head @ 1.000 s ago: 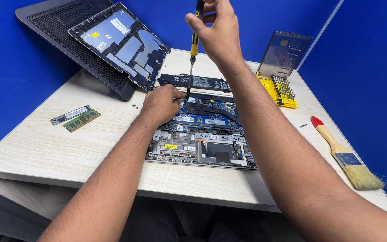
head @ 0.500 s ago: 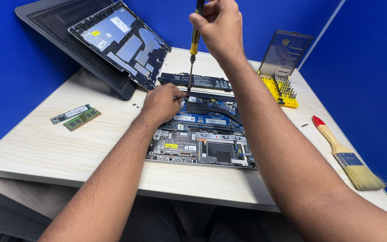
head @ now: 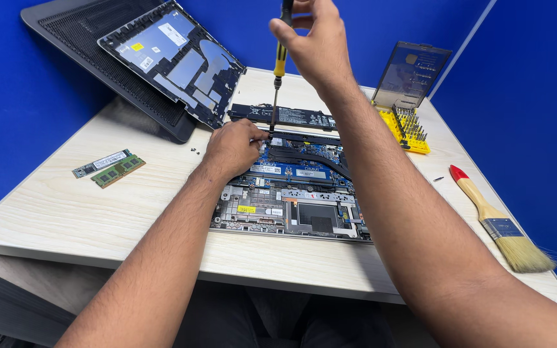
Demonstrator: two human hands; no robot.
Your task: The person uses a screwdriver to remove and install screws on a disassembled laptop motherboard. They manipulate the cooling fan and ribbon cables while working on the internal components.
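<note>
Where left hand (head: 233,147) rests, screwdriver (head: 278,71) tip hidden.

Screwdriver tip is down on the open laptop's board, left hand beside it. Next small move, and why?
Probably turn the screwdriver in place while pressing straight down. Its tip sits at the top edge of the open laptop, the right hand grips the handle top, and the left hand steadies beside the tip. The shaft stands near upright, so no repositioning looks needed. The screw itself is too small to see.
</note>
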